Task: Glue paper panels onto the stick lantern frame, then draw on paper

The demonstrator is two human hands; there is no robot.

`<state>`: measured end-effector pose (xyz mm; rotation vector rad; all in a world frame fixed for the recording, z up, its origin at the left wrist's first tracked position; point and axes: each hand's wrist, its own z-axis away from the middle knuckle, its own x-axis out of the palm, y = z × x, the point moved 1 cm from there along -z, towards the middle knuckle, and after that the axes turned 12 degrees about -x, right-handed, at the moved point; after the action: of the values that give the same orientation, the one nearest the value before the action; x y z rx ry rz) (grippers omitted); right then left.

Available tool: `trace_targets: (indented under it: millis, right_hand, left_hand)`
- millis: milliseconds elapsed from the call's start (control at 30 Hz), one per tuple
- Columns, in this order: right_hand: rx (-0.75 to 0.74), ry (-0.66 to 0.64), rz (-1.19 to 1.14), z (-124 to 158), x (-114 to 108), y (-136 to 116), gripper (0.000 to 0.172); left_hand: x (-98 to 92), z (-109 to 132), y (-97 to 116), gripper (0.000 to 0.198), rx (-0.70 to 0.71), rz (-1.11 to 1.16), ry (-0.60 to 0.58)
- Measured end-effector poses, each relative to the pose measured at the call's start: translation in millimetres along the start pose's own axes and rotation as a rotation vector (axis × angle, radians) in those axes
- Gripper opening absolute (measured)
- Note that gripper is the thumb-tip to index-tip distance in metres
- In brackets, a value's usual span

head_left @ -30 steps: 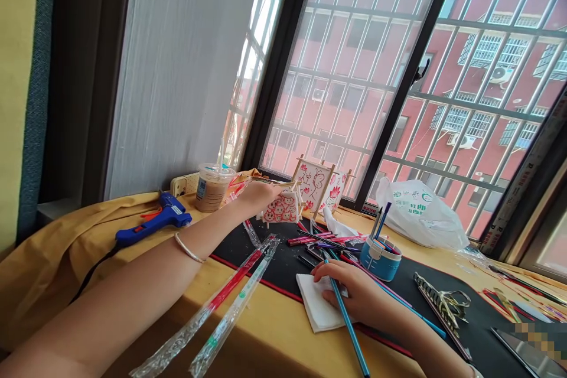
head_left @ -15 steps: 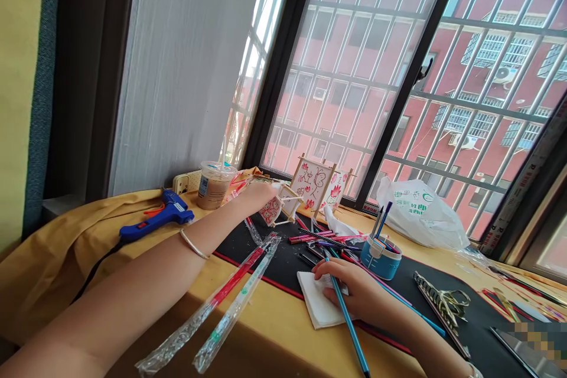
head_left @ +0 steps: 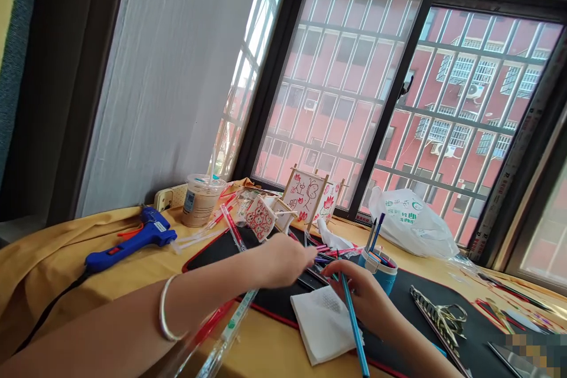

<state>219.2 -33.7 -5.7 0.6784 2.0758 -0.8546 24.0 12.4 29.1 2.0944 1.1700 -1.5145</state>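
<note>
Left grip (head_left: 283, 260): reaching out over the black mat (head_left: 217, 254), fingers together, just short of the loose pencils (head_left: 321, 257); nothing shows in it, but the palm side is hidden, so I cannot tell if it is holding anything.
Right grip (head_left: 354, 295): clenched on the blue pencil (head_left: 349, 307), which slants down past the grip's near side, its lower end at the picture's bottom edge.
Under the right grip: a white napkin (head_left: 323, 325), touching the heel of the hand.
Beyond the grips: a small lantern (head_left: 261, 218) of wooden sticks and red-drawn paper, with a larger lantern (head_left: 305, 195) behind it; its hand-drawn characters are too rough to read.
Right of the grip: a blue pencil cup (head_left: 376, 271), a plastic bag (head_left: 410, 218) with green lettering I cannot read, and scissors (head_left: 447, 319).
Left of the grips: a blue glue gun (head_left: 133, 242) and a plastic cup (head_left: 201, 201), its label unreadable.
Below the left grip: plastic sleeves (head_left: 225, 331), partly hidden by the forearm, which wears a silver bangle (head_left: 165, 310).
Lower right corner: a blurred patch (head_left: 531, 354) hides what lies there.
</note>
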Motion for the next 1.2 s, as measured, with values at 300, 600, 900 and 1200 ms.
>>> trace_targets:
  millis: [300,600,900,1200]
  right_hand:
    - [0.122,-0.105,0.055,-2,4,10,0.025]
    - [0.078,-0.187,0.15,4,-2,10,0.031]
    - [0.167,-0.282,0.216,7,-15,5,0.024]
    - [0.269,-0.137,0.357,6,-17,16,0.015]
  left_hand:
    - [11.0,0,37,0.028,0.133,0.026,-0.399]
    - [32.3,9,43,0.034,0.023,0.013,-0.34]
    - [16.2,3,15,0.029,-0.034,0.252,-0.504]
    - [10.0,-12,-7,0.029,0.0,0.348,-0.721]
